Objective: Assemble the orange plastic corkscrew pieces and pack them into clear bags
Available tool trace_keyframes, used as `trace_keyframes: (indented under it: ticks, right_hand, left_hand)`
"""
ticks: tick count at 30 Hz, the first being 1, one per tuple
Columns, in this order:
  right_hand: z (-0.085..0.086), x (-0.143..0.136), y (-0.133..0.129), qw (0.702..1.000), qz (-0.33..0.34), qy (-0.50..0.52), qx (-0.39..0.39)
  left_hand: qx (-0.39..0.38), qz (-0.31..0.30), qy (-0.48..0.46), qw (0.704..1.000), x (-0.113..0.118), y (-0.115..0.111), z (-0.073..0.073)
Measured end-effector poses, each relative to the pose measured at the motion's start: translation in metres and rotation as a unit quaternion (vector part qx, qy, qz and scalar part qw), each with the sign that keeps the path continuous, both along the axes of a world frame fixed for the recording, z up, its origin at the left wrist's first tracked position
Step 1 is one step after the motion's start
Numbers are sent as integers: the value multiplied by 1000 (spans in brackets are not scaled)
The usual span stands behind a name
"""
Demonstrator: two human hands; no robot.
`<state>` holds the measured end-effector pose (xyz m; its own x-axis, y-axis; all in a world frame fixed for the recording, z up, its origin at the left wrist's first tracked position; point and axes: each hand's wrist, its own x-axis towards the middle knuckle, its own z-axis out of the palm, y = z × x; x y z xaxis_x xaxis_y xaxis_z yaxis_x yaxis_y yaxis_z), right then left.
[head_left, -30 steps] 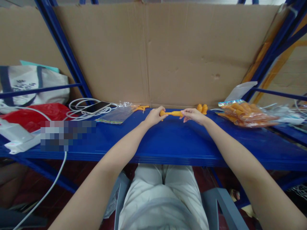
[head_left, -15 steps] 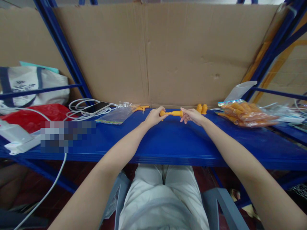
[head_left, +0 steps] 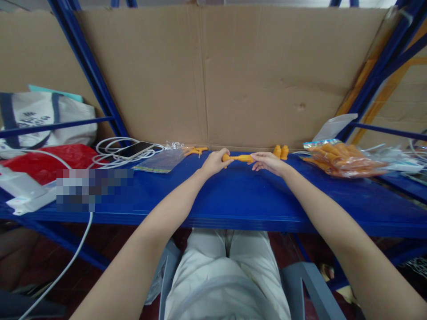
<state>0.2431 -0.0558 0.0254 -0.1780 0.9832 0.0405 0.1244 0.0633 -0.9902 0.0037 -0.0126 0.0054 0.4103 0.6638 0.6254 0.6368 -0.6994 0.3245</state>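
Note:
Between my hands, an orange plastic toy piece [head_left: 245,158] lies crosswise just above the blue shelf top, with a rounded left end and a ribbed middle. My left hand [head_left: 215,162] is closed on the rounded end, thumb and fingers pinching it. At the other end my right hand [head_left: 269,162] grips the piece between thumb and forefinger, its other fingers loosely curled below. Behind the right hand stand two small orange pieces [head_left: 280,151] side by side. Another orange forked piece [head_left: 196,151] lies at the back, left of my left hand.
A clear plastic bag [head_left: 160,163] lies at left, beside a phone [head_left: 134,150] and coiled white cable. A bag of orange parts [head_left: 343,158] sits at right. Cardboard [head_left: 207,80] stands along the back. A white power strip [head_left: 30,195] is at far left.
My right hand has shifted slightly left along the orange piece, covering more of its right end. The left hand keeps its place.

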Motion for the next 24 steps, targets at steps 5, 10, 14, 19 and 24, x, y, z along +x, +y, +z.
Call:
trace_keyframes:
  ticks: [5,10,14,19,24]
  right_hand:
    - [-3,1,4,1000,14,19,14]
    - [-9,7,15,996,-36,41,70]
    - [-18,17,31,981,-118,17,156]
    - [-23,27,42,914,-195,-167,314]
    - [-22,26,32,831,-152,-379,377]
  left_hand:
    - [3,2,12,1000,0,2,0]
    - [-19,36,17,999,-1,6,-1]
    - [-31,54,55,997,-7,17,-8]
    - [-157,136,196,958,-16,25,-15]
    - [-210,146,242,936,-19,28,-15]
